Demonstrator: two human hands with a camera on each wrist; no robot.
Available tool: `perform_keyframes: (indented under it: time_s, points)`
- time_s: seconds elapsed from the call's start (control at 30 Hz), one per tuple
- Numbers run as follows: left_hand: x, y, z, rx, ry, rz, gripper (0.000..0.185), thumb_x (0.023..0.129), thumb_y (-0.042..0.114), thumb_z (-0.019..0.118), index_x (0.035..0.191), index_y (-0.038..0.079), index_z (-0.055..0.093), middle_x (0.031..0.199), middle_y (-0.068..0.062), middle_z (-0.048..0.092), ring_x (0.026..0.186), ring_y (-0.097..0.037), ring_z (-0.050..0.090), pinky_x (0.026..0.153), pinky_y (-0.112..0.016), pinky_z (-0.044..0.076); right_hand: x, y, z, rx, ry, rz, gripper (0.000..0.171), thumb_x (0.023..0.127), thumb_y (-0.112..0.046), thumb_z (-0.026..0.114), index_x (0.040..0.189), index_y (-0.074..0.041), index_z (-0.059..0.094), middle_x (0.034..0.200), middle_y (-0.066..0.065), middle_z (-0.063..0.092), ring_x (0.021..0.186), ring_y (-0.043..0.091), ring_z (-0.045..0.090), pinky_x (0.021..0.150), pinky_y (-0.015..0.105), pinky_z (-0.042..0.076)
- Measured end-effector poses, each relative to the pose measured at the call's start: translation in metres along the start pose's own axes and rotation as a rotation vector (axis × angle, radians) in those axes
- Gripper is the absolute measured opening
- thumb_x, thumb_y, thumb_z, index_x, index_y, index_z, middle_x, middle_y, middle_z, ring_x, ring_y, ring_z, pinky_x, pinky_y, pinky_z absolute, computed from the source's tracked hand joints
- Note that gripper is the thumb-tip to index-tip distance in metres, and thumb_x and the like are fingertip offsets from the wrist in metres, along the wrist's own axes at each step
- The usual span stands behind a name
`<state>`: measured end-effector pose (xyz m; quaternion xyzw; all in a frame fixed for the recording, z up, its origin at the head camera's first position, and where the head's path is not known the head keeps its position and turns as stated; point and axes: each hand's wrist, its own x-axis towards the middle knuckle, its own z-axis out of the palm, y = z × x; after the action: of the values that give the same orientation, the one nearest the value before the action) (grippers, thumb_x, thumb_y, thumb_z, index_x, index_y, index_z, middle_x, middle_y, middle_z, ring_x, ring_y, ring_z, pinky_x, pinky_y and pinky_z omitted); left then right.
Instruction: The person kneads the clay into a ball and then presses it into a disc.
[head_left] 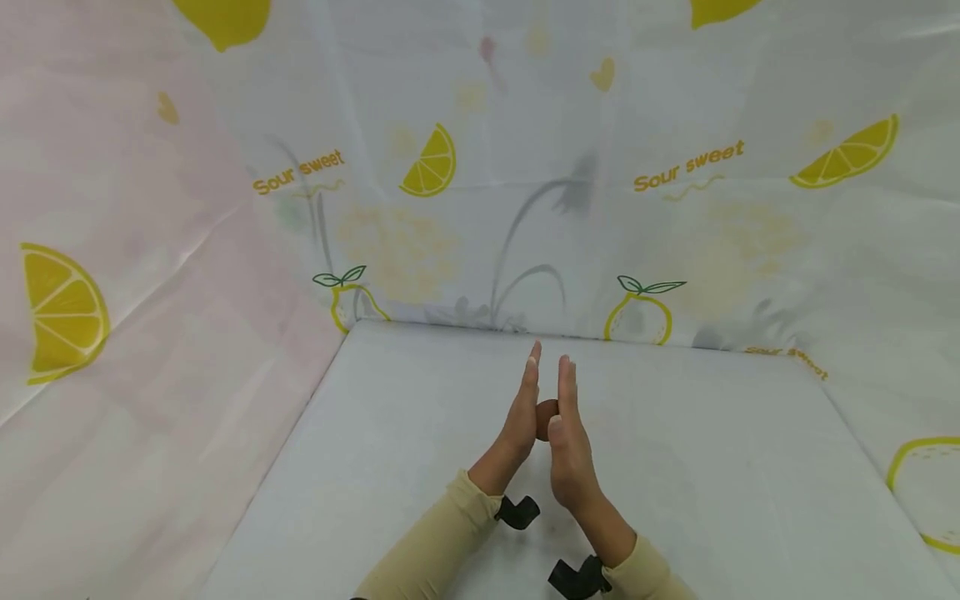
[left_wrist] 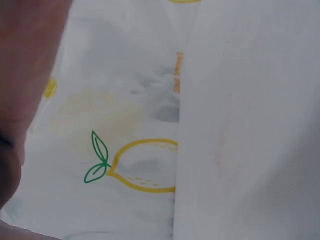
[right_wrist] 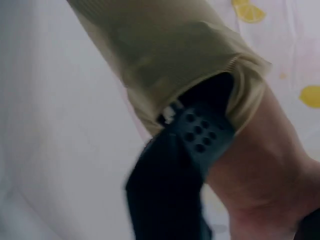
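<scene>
Between the two palms sits a small round brown ball (head_left: 545, 422), touched from both sides and partly covered by the right thumb. My left hand (head_left: 521, 418) presses on it from the left, its fingers straight and pointing away. From the other side my right hand (head_left: 573, 454) faces it with straight fingers, the thumb lying against the near side. Both hands are raised over the white tabletop. Part of a hand (left_wrist: 30, 60) fills the left edge of the left wrist view. The right wrist view shows the left forearm's beige sleeve (right_wrist: 165, 50) and wrist.
Under the hands spreads a white tabletop (head_left: 405, 400). A sheet printed with lemons (head_left: 480, 242) hangs behind and along the sides. Each wrist carries a black camera mount, the left one (head_left: 517, 512) close to the right one (head_left: 577, 578).
</scene>
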<state>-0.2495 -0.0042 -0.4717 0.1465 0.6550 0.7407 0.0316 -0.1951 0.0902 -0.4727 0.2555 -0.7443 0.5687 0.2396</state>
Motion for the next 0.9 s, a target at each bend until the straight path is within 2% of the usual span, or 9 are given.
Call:
perform_keyframes:
  time_s: [0.13, 0.43, 0.5, 0.53, 0.7, 0.73, 0.77, 0.87, 0.9]
  points:
    - [-0.005, -0.006, 0.004, 0.035, -0.066, 0.013, 0.074, 0.107, 0.061, 0.014, 0.165, 0.016, 0.011, 0.170, 0.003, 0.008, 0.155, -0.019, 0.005, 0.123, -0.052, 0.005, 0.013, -0.002, -0.008, 0.017, 0.012, 0.026, 0.060, 0.112, -0.035, 0.020, 0.164, -0.006, 0.007, 0.170, 0.013, 0.005, 0.156, 0.027, 0.005, 0.123, 0.028, 0.001]
    - [-0.013, -0.003, 0.005, 0.004, -0.244, 0.109, 0.082, 0.104, 0.068, 0.011, 0.165, 0.014, -0.003, 0.171, -0.002, -0.005, 0.155, -0.017, -0.008, 0.123, -0.052, 0.000, 0.030, 0.031, -0.025, 0.149, 0.007, 0.278, 0.059, 0.113, -0.038, 0.018, 0.165, -0.017, 0.002, 0.170, 0.000, 0.000, 0.155, 0.017, -0.001, 0.123, 0.052, 0.003]
    - [-0.012, 0.001, 0.003, -0.015, -0.241, 0.119, 0.085, 0.103, 0.070, 0.010, 0.164, 0.013, -0.003, 0.171, -0.003, -0.007, 0.155, -0.017, -0.010, 0.123, -0.052, 0.000, 0.024, 0.038, -0.023, 0.070, -0.007, 0.254, 0.057, 0.113, -0.031, 0.019, 0.165, -0.012, 0.003, 0.171, 0.007, 0.001, 0.156, 0.022, -0.001, 0.123, 0.054, 0.001]
    - [-0.011, 0.003, 0.001, -0.020, -0.229, 0.121, 0.086, 0.102, 0.071, 0.010, 0.165, 0.013, -0.002, 0.171, -0.003, -0.007, 0.155, -0.018, -0.010, 0.123, -0.052, 0.000, 0.020, 0.040, -0.021, 0.027, -0.016, 0.221, 0.056, 0.113, -0.026, 0.020, 0.164, -0.009, 0.003, 0.167, 0.013, 0.021, 0.155, 0.025, 0.011, 0.122, 0.055, 0.000]
    - [-0.003, 0.011, -0.004, -0.004, -0.137, 0.092, 0.085, 0.101, 0.072, 0.011, 0.165, 0.017, 0.003, 0.171, 0.002, -0.002, 0.155, -0.017, -0.004, 0.124, -0.051, 0.005, 0.002, 0.042, -0.005, -0.185, -0.007, 0.000, 0.058, 0.113, -0.021, 0.030, 0.162, 0.002, 0.010, 0.149, 0.023, 0.047, 0.152, 0.032, 0.021, 0.123, 0.052, -0.001]
    - [-0.002, 0.011, -0.005, 0.005, -0.117, 0.079, 0.084, 0.101, 0.072, 0.012, 0.165, 0.018, 0.005, 0.171, 0.003, 0.000, 0.155, -0.017, -0.003, 0.124, -0.051, 0.005, -0.001, 0.040, -0.002, -0.183, -0.010, -0.036, 0.060, 0.113, -0.026, 0.030, 0.161, 0.003, 0.010, 0.149, 0.024, 0.047, 0.153, 0.032, 0.020, 0.124, 0.049, -0.001]
    - [0.000, 0.011, -0.005, 0.013, -0.101, 0.070, 0.083, 0.102, 0.072, 0.012, 0.166, 0.019, 0.005, 0.171, 0.003, 0.001, 0.155, -0.017, -0.002, 0.124, -0.051, 0.006, -0.003, 0.037, 0.000, -0.177, -0.011, -0.058, 0.062, 0.113, -0.031, 0.030, 0.161, 0.003, 0.010, 0.162, 0.024, 0.028, 0.156, 0.032, 0.008, 0.124, 0.045, -0.001]
    - [0.002, 0.008, -0.005, 0.014, -0.076, 0.039, 0.081, 0.103, 0.070, 0.015, 0.165, 0.019, 0.007, 0.171, 0.003, 0.003, 0.155, -0.017, 0.000, 0.124, -0.051, 0.007, -0.006, 0.025, 0.005, -0.104, -0.023, -0.084, 0.070, 0.112, -0.043, 0.026, 0.162, 0.002, 0.007, 0.166, 0.019, 0.023, 0.156, 0.031, 0.002, 0.124, 0.033, -0.001]
    - [0.002, 0.006, -0.004, 0.012, -0.072, 0.031, 0.081, 0.103, 0.069, 0.016, 0.165, 0.018, 0.007, 0.171, 0.003, 0.004, 0.155, -0.017, 0.001, 0.124, -0.051, 0.008, -0.005, 0.021, 0.005, -0.090, -0.025, -0.087, 0.071, 0.112, -0.045, 0.024, 0.162, 0.002, 0.006, 0.169, 0.021, 0.006, 0.156, 0.031, 0.000, 0.124, 0.032, 0.000]
